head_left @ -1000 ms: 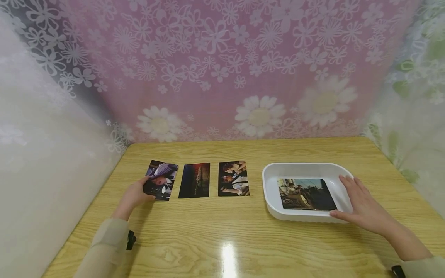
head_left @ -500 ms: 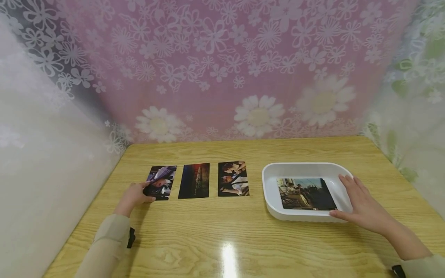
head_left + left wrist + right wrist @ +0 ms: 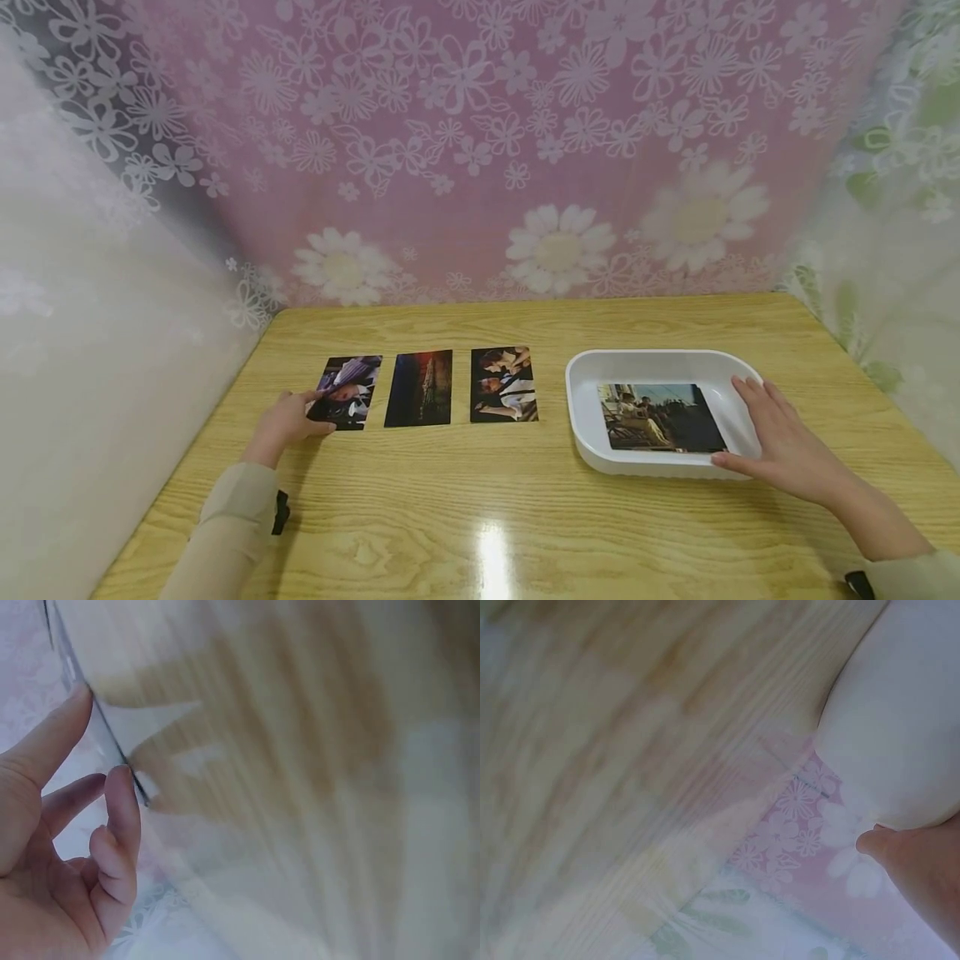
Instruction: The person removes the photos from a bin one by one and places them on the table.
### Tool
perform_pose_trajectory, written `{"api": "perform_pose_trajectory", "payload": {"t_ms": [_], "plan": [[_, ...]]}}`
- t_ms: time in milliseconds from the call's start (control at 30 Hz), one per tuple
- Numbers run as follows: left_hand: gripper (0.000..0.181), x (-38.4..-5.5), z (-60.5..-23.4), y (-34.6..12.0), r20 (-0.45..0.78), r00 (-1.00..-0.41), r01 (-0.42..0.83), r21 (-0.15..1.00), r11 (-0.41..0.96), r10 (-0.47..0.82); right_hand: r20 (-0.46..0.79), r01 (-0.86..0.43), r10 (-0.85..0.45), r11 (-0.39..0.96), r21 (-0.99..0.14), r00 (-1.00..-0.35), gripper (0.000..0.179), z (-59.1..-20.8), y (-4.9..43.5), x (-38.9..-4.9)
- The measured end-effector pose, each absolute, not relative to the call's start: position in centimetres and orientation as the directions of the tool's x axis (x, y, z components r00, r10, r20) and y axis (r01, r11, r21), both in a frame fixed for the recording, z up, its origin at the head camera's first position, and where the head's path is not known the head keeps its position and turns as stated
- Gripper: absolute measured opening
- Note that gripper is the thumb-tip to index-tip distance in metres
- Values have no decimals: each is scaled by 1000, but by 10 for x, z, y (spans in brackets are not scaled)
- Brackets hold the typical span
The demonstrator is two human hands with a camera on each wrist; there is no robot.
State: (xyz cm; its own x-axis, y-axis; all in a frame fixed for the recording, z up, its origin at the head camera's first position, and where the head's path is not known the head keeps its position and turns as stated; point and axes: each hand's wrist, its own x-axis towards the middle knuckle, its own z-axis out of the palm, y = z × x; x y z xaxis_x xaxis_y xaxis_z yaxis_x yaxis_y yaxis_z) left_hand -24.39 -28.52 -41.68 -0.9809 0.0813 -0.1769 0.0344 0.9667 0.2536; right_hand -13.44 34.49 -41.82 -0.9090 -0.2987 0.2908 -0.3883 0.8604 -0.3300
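Observation:
My left hand [image 3: 288, 421] holds the lower left corner of a dark photo card [image 3: 352, 387] with a figure and purple stripes. Its thumb and fingers meet the card's edge in the left wrist view. Two more photo cards lie in line to the right: a dark tower print [image 3: 422, 388] and one with figures [image 3: 504, 385]. A white tray [image 3: 663, 358] stands at the right, with a stack of photo cards [image 3: 660, 417] lying in it. My right hand [image 3: 783, 446] rests on the tray's near right corner, thumb and fingers spread along the rim.
A wooden table [image 3: 420, 508] bears everything. Behind it hangs a pink flowered curtain [image 3: 480, 167]. Pale coverings stand along the left [image 3: 97, 333] and right sides [image 3: 900, 275].
Beside the tower print, the left photo card has turned straight and its far end has come nearer; my left hand shifted slightly with it. My right hand and the tray stay put.

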Motion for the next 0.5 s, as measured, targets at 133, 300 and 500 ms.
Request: {"api": "perform_pose_trajectory", "payload": {"t_ms": [133,300,500], "plan": [[79,-242,-411,-276,-161,-981,61,288,956,111,276,-381,-297,863,-332,-914,104,-417,344,-134],[79,-240,-396,-243,-101,-979,134,351,927,180,266,-375,-294,861,-342,-918,103,-416,344,-134],[73,-233,-381,-188,-22,-959,251,404,880,284,268,-380,-298,858,-347,-916,103,-418,344,-133]]}}
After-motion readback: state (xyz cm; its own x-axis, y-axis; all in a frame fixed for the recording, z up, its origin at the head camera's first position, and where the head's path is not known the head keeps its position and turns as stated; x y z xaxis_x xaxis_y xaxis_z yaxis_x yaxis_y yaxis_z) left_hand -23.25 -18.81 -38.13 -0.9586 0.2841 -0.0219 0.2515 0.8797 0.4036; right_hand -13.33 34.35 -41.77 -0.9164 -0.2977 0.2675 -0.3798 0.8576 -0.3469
